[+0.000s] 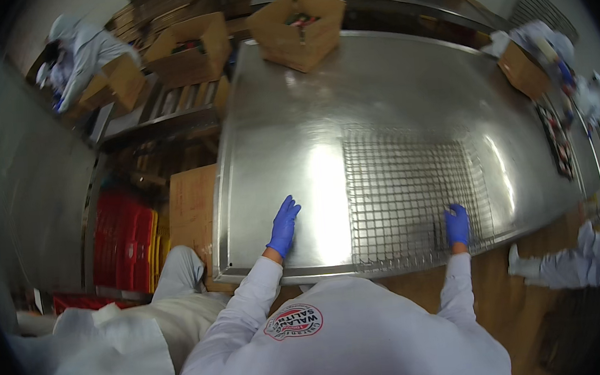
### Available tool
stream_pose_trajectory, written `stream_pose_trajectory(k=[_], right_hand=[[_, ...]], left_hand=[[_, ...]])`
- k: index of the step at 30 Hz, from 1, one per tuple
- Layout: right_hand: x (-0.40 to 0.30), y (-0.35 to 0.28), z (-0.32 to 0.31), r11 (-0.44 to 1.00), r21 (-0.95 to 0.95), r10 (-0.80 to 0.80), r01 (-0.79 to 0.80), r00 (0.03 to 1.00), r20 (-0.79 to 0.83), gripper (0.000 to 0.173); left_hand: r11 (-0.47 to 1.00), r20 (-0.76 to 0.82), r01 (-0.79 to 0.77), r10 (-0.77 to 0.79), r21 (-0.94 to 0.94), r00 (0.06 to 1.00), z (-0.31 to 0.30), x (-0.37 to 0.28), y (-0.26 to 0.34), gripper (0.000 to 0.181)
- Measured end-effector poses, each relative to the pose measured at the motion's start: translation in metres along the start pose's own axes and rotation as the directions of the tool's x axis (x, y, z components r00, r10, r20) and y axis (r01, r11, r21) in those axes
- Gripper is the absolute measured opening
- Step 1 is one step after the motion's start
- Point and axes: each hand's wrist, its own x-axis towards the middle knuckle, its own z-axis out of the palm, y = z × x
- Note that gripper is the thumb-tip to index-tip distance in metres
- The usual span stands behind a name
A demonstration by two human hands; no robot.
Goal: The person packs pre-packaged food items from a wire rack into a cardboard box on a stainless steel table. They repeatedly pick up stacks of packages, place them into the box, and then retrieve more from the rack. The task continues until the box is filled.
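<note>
My left hand (283, 228), in a blue glove, is held out over the left part of a stainless steel table (283, 109). Its fingers are stretched out and nothing is in it. A metal wire mesh rack (401, 195) lies on the table in front of me, right of centre. Over the near right part of the rack is my right hand (457, 225), also gloved in blue. Its fingers are bent toward the mesh; whether they grip a wire cannot be made out.
An open cardboard box (296, 39) with packs inside stands at the table's far edge. Another open box (191, 50) rests by a roller conveyor (182, 101). Red crates (122, 244) are stacked at left. Co-workers stand close left and farther off; a filled tray (555, 141) lies at right.
</note>
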Motion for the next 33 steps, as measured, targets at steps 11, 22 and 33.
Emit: stream_pose_trajectory(k=[11,22,33], right_hand=[[-0.102,-0.143,0.044,0.826,0.241,-0.56,0.51,0.688,0.463,0.047],[-0.073,-0.109,0.043,0.793,0.245,-0.604,0.557,0.671,0.429,0.059],[-0.053,-0.131,0.086,0.842,0.2,-0.534,0.5,0.724,0.437,0.048]], left_hand=[[0.968,-0.012,0.173,-0.178,-0.183,0.984,0.163,-0.001,-0.056,0.08],[0.924,-0.432,-0.102,0.268,0.37,0.861,0.125,-0.155,-0.029,0.078],[0.97,-0.661,-0.023,0.183,0.243,0.727,0.014,-0.243,-0.065,0.066]])
